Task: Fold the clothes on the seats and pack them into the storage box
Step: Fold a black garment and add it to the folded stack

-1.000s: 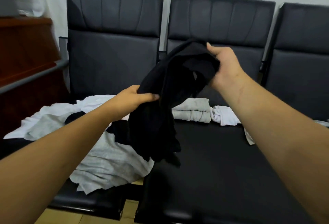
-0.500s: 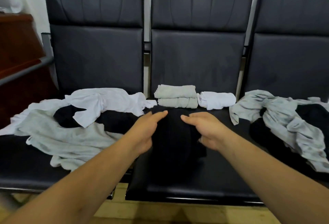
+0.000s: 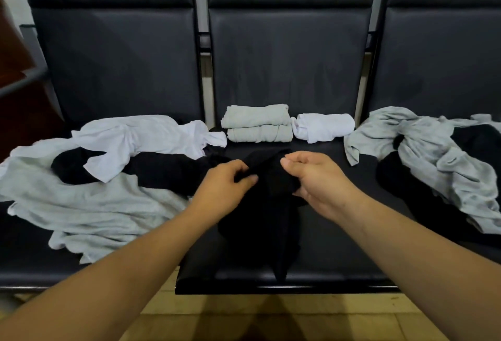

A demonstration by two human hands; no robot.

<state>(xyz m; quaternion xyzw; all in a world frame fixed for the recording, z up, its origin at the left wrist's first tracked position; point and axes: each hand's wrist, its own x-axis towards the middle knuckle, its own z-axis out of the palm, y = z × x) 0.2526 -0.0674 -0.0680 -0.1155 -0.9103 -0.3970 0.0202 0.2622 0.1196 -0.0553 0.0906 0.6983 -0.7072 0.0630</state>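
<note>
left hand (image 3: 225,186) and right hand (image 3: 317,178), fingers curled, each pinch the black garment (image 3: 260,221) between them; folded grey stack (image 3: 257,126) lies just beyond both hands.

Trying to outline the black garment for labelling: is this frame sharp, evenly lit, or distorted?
Head view: left hand and right hand sharp, light soft, no harsh glare; black garment merges into the black middle seat, edges hard to trace; wide-angle lens tilts the seat backs outward.

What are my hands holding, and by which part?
A black garment. The left hand and right hand each pinch its bunched far end; the rest lies on the seat.
</note>
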